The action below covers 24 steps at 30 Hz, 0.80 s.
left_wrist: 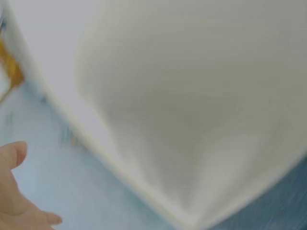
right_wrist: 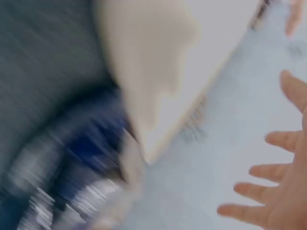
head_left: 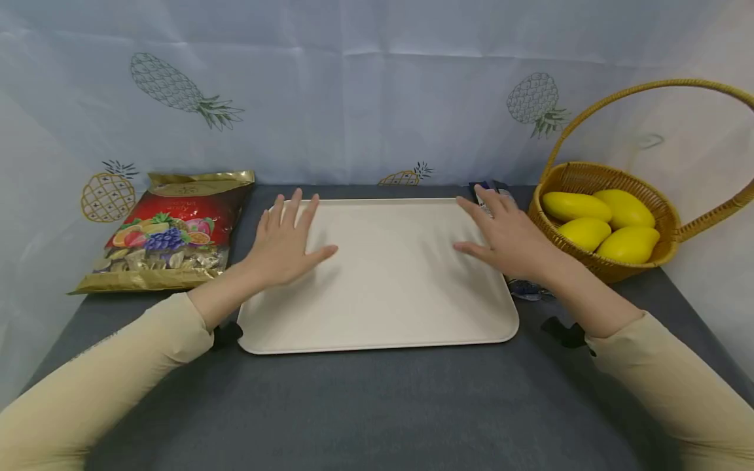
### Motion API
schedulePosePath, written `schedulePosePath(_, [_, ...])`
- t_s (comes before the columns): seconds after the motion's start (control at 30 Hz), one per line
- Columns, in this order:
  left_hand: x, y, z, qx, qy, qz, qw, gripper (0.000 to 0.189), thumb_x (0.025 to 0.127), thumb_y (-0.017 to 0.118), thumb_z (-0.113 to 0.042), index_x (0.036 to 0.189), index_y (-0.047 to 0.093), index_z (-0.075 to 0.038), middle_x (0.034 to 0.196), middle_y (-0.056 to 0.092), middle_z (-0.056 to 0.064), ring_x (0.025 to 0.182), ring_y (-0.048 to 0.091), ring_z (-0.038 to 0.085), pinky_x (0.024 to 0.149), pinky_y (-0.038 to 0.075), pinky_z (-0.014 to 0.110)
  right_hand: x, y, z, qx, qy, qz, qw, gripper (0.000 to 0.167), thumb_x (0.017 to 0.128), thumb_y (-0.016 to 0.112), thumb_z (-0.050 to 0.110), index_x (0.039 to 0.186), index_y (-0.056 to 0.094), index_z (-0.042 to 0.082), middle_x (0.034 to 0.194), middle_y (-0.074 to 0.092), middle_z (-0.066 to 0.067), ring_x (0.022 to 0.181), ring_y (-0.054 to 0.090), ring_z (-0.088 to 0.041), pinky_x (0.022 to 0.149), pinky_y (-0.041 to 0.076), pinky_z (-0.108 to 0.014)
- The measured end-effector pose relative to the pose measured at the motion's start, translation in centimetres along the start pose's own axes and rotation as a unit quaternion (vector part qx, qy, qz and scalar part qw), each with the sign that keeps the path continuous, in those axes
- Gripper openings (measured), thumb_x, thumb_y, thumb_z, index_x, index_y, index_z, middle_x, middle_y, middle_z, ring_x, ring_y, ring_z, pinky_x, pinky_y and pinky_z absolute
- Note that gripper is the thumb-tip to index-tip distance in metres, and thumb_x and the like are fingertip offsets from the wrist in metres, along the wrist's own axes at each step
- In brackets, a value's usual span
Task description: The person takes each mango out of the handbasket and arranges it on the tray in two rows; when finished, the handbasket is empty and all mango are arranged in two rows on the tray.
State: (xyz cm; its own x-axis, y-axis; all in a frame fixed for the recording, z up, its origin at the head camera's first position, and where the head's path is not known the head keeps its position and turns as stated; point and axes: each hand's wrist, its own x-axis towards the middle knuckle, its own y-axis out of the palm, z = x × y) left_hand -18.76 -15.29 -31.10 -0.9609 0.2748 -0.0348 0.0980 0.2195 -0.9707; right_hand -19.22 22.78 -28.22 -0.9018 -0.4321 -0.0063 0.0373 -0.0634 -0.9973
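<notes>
A cream-coloured rectangular tray [head_left: 383, 275] lies on the dark tabletop, bare on its upper face. My left hand [head_left: 285, 245] hovers above its left part, fingers spread and holding nothing. Over the right edge my right hand [head_left: 509, 235] is likewise spread, with nothing in it. In the left wrist view the tray [left_wrist: 192, 96] fills most of the picture, blurred, and part of the left hand [left_wrist: 17, 196] shows at the lower left. The right wrist view shows the right hand [right_wrist: 283, 187] with fingers apart, beside the tray's corner [right_wrist: 158, 86].
A red and gold bag of wrapped sweets [head_left: 171, 229] lies left of the tray. Right of it, a dark blue package [head_left: 527, 289] is partly hidden under the right hand and forearm. A wicker basket [head_left: 668, 222] with several yellow mangoes [head_left: 627, 243] stands at the right, its tall handle upright.
</notes>
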Motion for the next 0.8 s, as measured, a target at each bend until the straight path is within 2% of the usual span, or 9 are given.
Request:
schedulePosePath(0.13, [1.9,-2.9,2.0,-0.081,-0.027,-0.005,0.9963,0.085,0.098,0.051,-0.05,0.16,0.011,-0.009,0.164,0.016,0.026,0.149,0.017,0.051,0.115,0.023,0.068,-0.1,-2.9,-1.4,0.053,-0.005,-0.064,0.9965,0.068,0.098,0.06,0.039,0.154,0.035,0.01,0.159,0.025,-0.026,0.143,0.027,-0.051,0.111,0.027,-0.069])
schedulePosePath(0.23, [3.2,-4.1,3.7,-0.155,-0.049,0.001,0.9867,0.077,0.1,0.048,-0.046,0.16,0.016,-0.01,0.162,0.024,0.025,0.146,0.027,0.047,0.113,0.029,0.065,-0.3,-4.6,-2.8,0.088,-0.001,-0.104,0.9906,0.059,0.099,0.059,0.033,0.149,0.042,0.007,0.153,0.034,-0.027,0.138,0.034,-0.049,0.109,0.029,-0.068])
schedulePosePath(0.3, [3.9,-4.6,4.6,-0.197,-0.064,0.003,0.9783,0.073,0.101,0.046,-0.046,0.16,0.018,-0.012,0.161,0.027,0.024,0.145,0.03,0.046,0.112,0.031,0.064,-0.4,-5.4,-3.9,0.102,0.011,-0.127,0.9866,0.056,0.099,0.058,0.033,0.147,0.046,0.007,0.147,0.041,-0.027,0.128,0.043,-0.047,0.103,0.035,-0.066])
schedulePosePath(0.37, [4.6,-4.7,5.4,-0.233,-0.079,0.011,0.9693,0.07,0.102,0.044,-0.045,0.159,0.019,-0.012,0.16,0.028,0.024,0.144,0.032,0.046,0.112,0.033,0.063,-0.5,-6.1,-5.2,0.124,0.034,-0.133,0.9827,0.055,0.101,0.055,0.036,0.148,0.046,0.009,0.145,0.042,-0.027,0.12,0.048,-0.048,0.097,0.038,-0.065])
schedulePosePath(0.47, [5.5,-4.6,6.2,-0.275,-0.097,0.025,0.9562,0.068,0.104,0.043,-0.041,0.159,0.02,-0.01,0.16,0.027,0.025,0.144,0.033,0.045,0.112,0.035,0.06,-0.6,-6.8,-7.3,0.172,0.072,-0.133,0.9733,0.055,0.102,0.052,0.038,0.149,0.045,0.01,0.147,0.039,-0.026,0.12,0.047,-0.048,0.096,0.039,-0.066])
schedulePosePath(0.57, [6.2,-4.3,6.8,-0.297,-0.108,0.04,0.9481,0.066,0.104,0.043,-0.036,0.158,0.019,-0.006,0.161,0.025,0.026,0.143,0.033,0.045,0.112,0.037,0.058,-0.7,-7.2,-9.6,0.206,0.104,-0.141,0.9627,0.055,0.102,0.049,0.038,0.149,0.044,0.01,0.155,0.031,-0.025,0.128,0.041,-0.051,0.099,0.035,-0.07])
schedulePosePath(0.7, [6.7,-3.9,7.3,-0.287,-0.123,0.06,0.948,0.065,0.105,0.043,-0.031,0.158,0.018,-0.003,0.161,0.022,0.028,0.143,0.033,0.047,0.112,0.036,0.059,-0.9,-7.3,-12.7,0.209,0.159,-0.149,0.9534,0.054,0.102,0.047,0.043,0.15,0.045,0.018,0.162,0.026,-0.017,0.133,0.039,-0.046,0.097,0.037,-0.063])
schedulePosePath(0.8, [7.0,-3.6,7.7,-0.281,-0.133,0.08,0.9471,0.065,0.105,0.042,-0.03,0.158,0.017,-0.002,0.162,0.019,0.028,0.143,0.031,0.048,0.114,0.034,0.059,-1.4,-7.3,-15.1,0.237,0.204,-0.133,0.9405,0.054,0.1,0.047,0.05,0.149,0.044,0.03,0.155,0.041,0.001,0.121,0.05,-0.021,0.091,0.043,-0.036])
